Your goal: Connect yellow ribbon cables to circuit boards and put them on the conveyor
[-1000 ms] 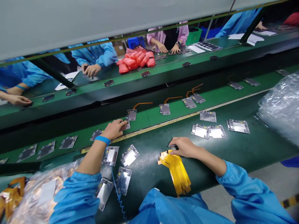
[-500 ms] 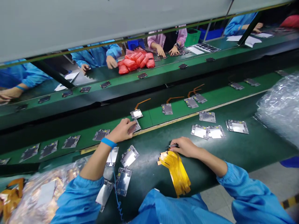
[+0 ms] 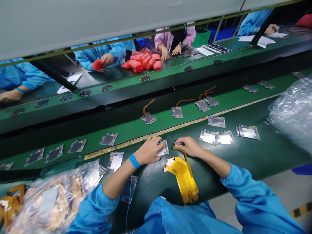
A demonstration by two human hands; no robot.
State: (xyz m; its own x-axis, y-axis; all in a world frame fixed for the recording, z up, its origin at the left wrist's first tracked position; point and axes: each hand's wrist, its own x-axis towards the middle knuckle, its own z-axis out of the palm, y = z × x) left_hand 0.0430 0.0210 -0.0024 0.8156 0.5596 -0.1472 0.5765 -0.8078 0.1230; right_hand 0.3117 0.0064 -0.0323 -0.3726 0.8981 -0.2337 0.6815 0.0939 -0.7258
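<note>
My left hand (image 3: 149, 151), with a blue band at the wrist, holds a circuit board (image 3: 163, 148) against the dark green table (image 3: 156, 182). To its right my right hand (image 3: 188, 146) pinches a small grey tool, and an orange ribbon cable (image 3: 185, 154) hangs from beside its fingertips. Just below lies a bundle of yellow-orange ribbon cables (image 3: 184, 180). More boards lie left of my left hand, one of them a silver-and-white board (image 3: 116, 161), and part of another (image 3: 129, 188) shows under my left forearm.
Boards, some with orange cables, lie along the green belt (image 3: 131, 133). Several boards (image 3: 225, 138) rest at the right. Plastic bags lie left (image 3: 58, 198) and right (image 3: 292, 113). Across the line, co-workers' hands work near red packets (image 3: 143, 61).
My left hand has moved right and down from the belt's edge, bringing a board beside my right hand. A ribbon cable has come up from the bundle at my right hand. Belt boards shifted right.
</note>
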